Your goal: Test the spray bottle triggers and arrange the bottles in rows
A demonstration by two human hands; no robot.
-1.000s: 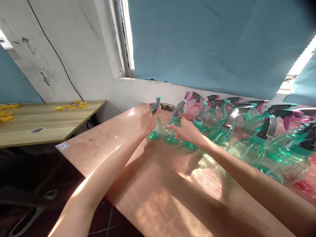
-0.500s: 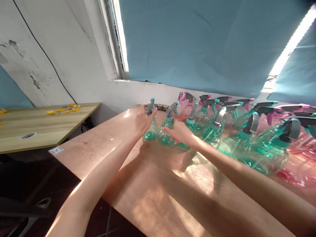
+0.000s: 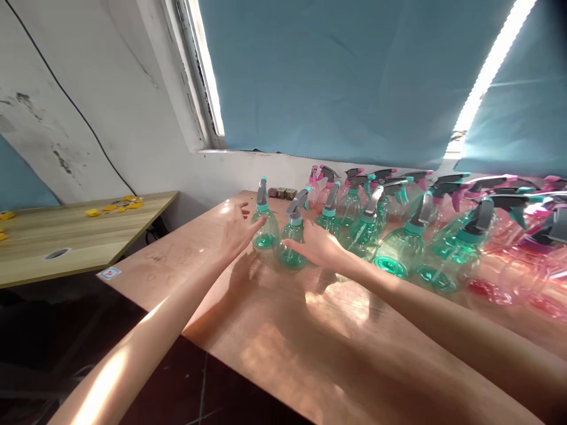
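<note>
My left hand has its fingers spread beside the leftmost clear green spray bottle, which stands upright with its grey trigger head up. The thumb points at this bottle; whether it touches I cannot tell. My right hand is round a second green spray bottle, thumb across its front and the other fingers largely hidden behind it. That bottle leans slightly and holds a little green-looking liquid low down. Just behind my right hand is another green spray bottle.
Rows of green and pink spray bottles fill the wooden table to the right. Several small boxes sit by the wall. Yellow pieces lie on a separate desk at left. A sticker marks the table corner.
My left hand has come off the leftmost spray bottle and opened to its left. My right hand has closed round the second bottle, which has shifted slightly toward me. The view has turned slightly.
</note>
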